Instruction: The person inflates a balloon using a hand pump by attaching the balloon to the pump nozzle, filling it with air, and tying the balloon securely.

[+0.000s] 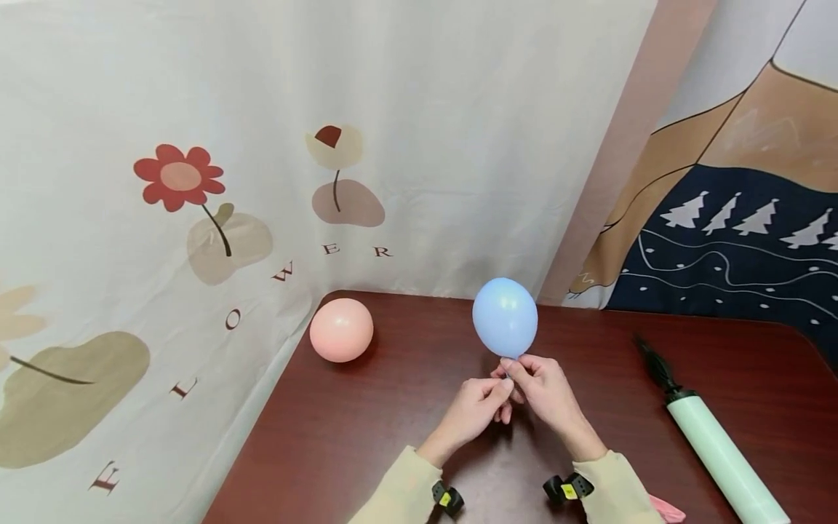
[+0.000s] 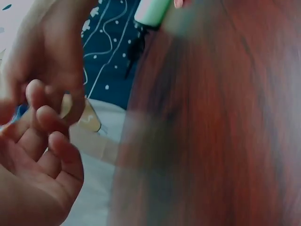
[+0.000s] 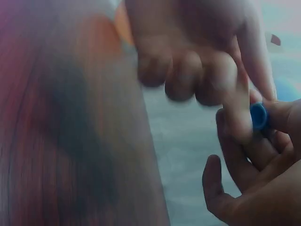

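An inflated blue balloon (image 1: 505,318) stands upright above the table, its neck pointing down into both hands. Thumb and fingers of my right hand (image 1: 546,393) pinch the neck just under the round body. Close below, my left hand (image 1: 473,411) pinches the tail end of the same neck, fingertips against those of the other hand. In the right wrist view the balloon's rolled blue mouth (image 3: 259,116) shows between the fingers. Most of the neck is hidden by the fingers.
An inflated pink balloon (image 1: 342,330) rests at the table's far left corner. To the right lies a pale green hand pump (image 1: 728,460) with a black nozzle. Some pink material (image 1: 668,509) shows beside the right sleeve. A printed curtain (image 1: 432,145) hangs behind the dark red table (image 1: 393,429).
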Motion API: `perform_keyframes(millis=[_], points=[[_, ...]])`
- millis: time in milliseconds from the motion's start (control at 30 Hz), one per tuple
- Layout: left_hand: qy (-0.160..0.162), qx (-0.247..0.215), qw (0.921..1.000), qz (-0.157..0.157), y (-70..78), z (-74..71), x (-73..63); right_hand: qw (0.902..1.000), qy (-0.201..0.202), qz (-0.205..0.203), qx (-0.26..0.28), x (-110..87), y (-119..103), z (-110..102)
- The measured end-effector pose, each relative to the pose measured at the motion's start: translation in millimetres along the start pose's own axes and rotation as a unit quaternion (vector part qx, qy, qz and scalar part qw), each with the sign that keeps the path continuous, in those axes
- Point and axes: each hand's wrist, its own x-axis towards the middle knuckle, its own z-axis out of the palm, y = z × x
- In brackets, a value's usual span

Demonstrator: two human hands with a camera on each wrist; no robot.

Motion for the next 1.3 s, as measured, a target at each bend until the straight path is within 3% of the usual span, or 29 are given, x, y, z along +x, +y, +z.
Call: perform_keyframes(millis=[67,100,167,200,267,367,433,500,633,700,800,1000,1167,1300], points=[[0.007,0.070,0.9966,0.043,0.6,-5.4,-1.9,0.9989,0.001,-0.010,-0.046,-0.8,2.2,-2.8],[0.019,0.106,0.9911,0.079,1.4,-7.4,-2.5,0.9977,0.003,-0.014,-0.067,-1.1,3.0,-4.3],[0.053,0.174,0.9692,0.166,5.0,-10.2,-2.4,0.9948,0.005,-0.017,-0.101,-1.9,4.5,-7.2],[0.070,0.202,0.9537,0.211,7.9,-11.5,-1.6,0.9933,0.003,-0.019,-0.114,-2.2,4.8,-8.5],[0.099,0.254,0.9151,0.298,14.0,-14.1,1.6,0.9908,-0.010,-0.021,-0.133,-2.4,5.0,-10.8],[0.100,0.314,0.8593,0.391,23.9,-20.0,9.1,0.9848,-0.044,-0.039,-0.163,-2.9,3.6,-13.1],[0.080,0.350,0.8305,0.426,28.3,-25.0,14.4,0.9789,-0.065,-0.059,-0.185,-4.5,1.9,-14.4],[0.052,0.391,0.8066,0.440,30.5,-30.2,19.3,0.9724,-0.076,-0.078,-0.206,-6.6,0.5,-14.8],[-0.011,0.478,0.7635,0.434,32.4,-38.9,25.8,0.9653,-0.082,-0.105,-0.225,-12.4,-2.4,-15.2],[-0.037,0.511,0.7457,0.426,32.3,-41.9,27.1,0.9658,-0.094,-0.110,-0.215,-13.7,-4.7,-16.0],[-0.061,0.539,0.7331,0.411,31.7,-45.2,26.2,0.9652,-0.122,-0.118,-0.199,-12.4,-8.4,-17.8],[-0.078,0.551,0.7448,0.369,31.3,-47.9,23.6,0.9641,-0.147,-0.119,-0.186,-9.5,-12.8,-17.6],[-0.058,0.558,0.7480,0.355,31.3,-47.8,24.5,0.9664,-0.113,-0.124,-0.195,-11.7,-15.6,-16.7],[-0.058,0.560,0.7448,0.358,31.7,-50.3,24.8,0.9633,-0.103,-0.143,-0.202,-12.7,-17.3,-17.3]])
